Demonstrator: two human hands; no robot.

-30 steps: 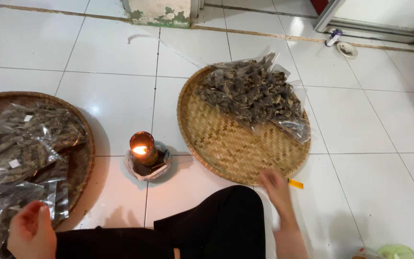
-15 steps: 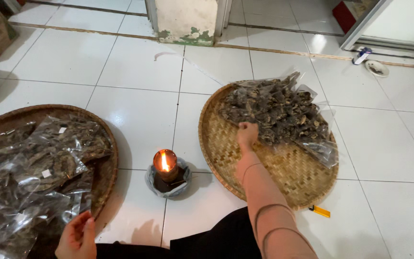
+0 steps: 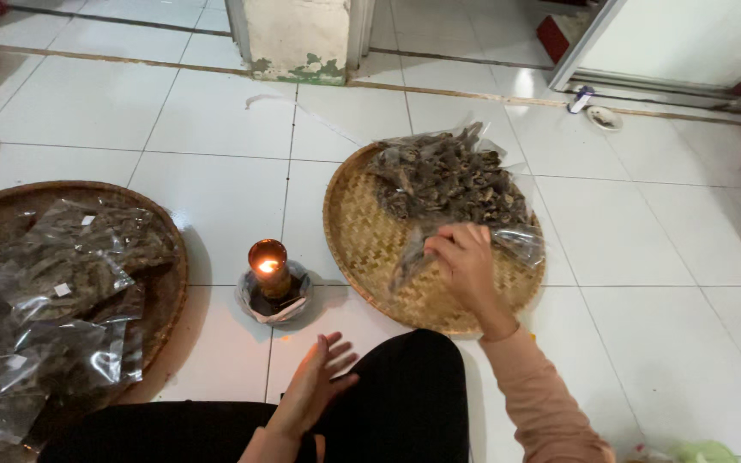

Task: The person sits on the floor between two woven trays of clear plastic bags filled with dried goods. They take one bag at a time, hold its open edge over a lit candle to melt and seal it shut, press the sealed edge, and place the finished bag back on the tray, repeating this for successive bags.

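Two trays, one lit candle, both hands in the head view.

Head view: the right hand point(image 3: 466, 264) had its fingers pinched together on a clear plastic bag point(image 3: 422, 253) of dark dried pieces, at the near edge of the heap of bags point(image 3: 452, 178) on the light woven tray point(image 3: 362, 231). The left hand point(image 3: 315, 386) was spread flat, fingers apart and holding nothing, resting against the black-clad knee point(image 3: 409, 394) just below the candle point(image 3: 268, 264) in its foil-wrapped holder. A dark woven tray point(image 3: 169, 257) on the left carried a pile of filled packets point(image 3: 53, 300). Judging by the two piles, part of the batch appeared handled; many bags remained on the light tray, and the pinched bag had not left it.
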